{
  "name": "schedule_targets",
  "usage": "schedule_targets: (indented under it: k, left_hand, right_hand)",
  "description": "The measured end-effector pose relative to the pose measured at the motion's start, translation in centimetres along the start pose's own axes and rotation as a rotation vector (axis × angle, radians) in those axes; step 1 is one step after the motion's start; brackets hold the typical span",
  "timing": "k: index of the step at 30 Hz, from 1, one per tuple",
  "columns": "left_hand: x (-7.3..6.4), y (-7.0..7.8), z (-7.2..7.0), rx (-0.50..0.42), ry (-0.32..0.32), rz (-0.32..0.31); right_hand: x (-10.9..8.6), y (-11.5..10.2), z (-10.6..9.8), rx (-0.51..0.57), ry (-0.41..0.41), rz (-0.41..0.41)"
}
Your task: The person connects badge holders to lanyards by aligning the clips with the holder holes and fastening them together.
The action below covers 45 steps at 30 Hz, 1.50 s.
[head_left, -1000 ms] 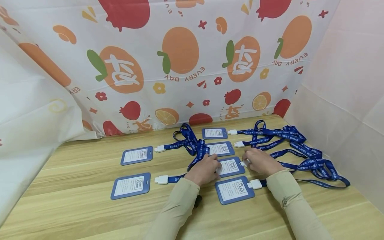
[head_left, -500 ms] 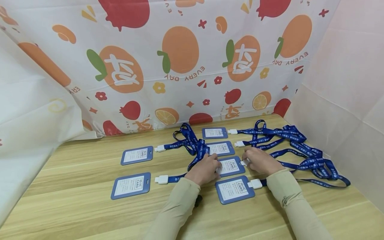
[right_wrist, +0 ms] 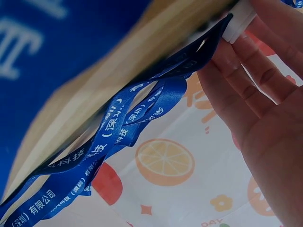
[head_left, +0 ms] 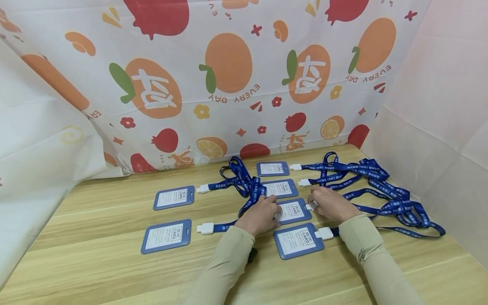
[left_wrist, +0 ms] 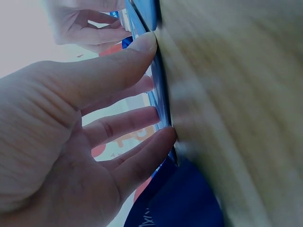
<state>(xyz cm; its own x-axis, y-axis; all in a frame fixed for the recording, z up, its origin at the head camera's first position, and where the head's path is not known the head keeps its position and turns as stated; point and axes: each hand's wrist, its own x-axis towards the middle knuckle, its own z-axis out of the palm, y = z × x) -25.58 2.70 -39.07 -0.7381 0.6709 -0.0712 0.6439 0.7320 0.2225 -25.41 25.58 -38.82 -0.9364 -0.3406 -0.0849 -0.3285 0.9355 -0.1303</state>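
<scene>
In the head view a blue-framed ID card holder lies on the wooden table, third from the back in the right column. My left hand holds its left end; the left wrist view has the thumb and fingertips along the blue edge. At the holder's slotted right end, my right hand pinches the white clip of a blue lanyard. That white clip shows between the fingers in the right wrist view, with lanyard straps trailing off. The head view mostly hides the clip behind the right fingers.
A card holder with a white clip in its slot lies nearest on the right. Two more holders are behind. Two holders lie at left, with lanyard clips apart from them. Tangled lanyards spread right. A printed cloth hangs behind.
</scene>
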Motion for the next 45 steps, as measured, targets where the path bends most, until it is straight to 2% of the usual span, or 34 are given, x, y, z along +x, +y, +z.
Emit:
schedule_targets:
  k: [14,23,35,45]
  left_hand:
    - [-0.09,-0.15,-0.12,-0.020,-0.001,-0.011]
    - [-0.21,-0.40,0.02,-0.024,0.009,-0.006]
    - [-0.17,-0.11,-0.09,-0.014,-0.001,-0.020]
    - [-0.03,0.05,-0.12,0.010,-0.002,-0.003]
  right_hand:
    - [0.18,-0.16,0.03,-0.018,0.026,-0.047]
    - [0.35,-0.30,0.05,0.004,0.009,-0.015]
    - [0.37,-0.39,0.06,-0.011,0.005,-0.016]
    - [0.27,-0.25,0.07,-0.011,0.015,-0.031]
